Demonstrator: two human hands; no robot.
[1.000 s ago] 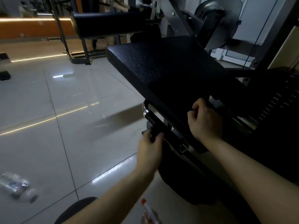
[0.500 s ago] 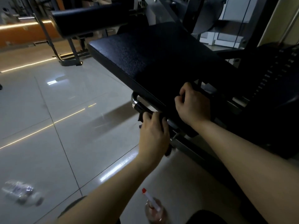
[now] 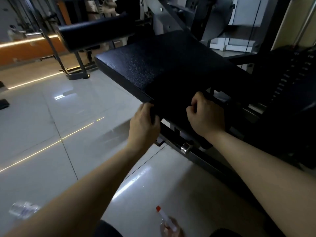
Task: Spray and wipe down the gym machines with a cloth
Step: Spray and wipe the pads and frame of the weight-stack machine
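Observation:
The gym machine's black textured seat pad [image 3: 153, 62] fills the middle of the view. A smooth dark cloth [image 3: 172, 98] lies over the pad's near end, hard to tell apart from the pad in the dim light. My left hand [image 3: 143, 127] grips the cloth at the pad's near left corner. My right hand [image 3: 205, 115] has curled fingers pinching the cloth at the near edge, a hand's width to the right. A spray bottle [image 3: 166, 221] with a red nozzle stands on the floor tiles between my forearms.
A black roller pad [image 3: 95, 33] juts out beyond the seat. The weight stack [image 3: 287, 77] stands at right. A chrome knob [image 3: 185, 148] sits on the frame under the pad. A clear plastic bottle [image 3: 24, 209] lies on the tiles at lower left. Other machine frames stand at back left.
My left hand has left the handle below the pad and risen to the pad's near left corner with the cloth. My right hand stays at the near edge.

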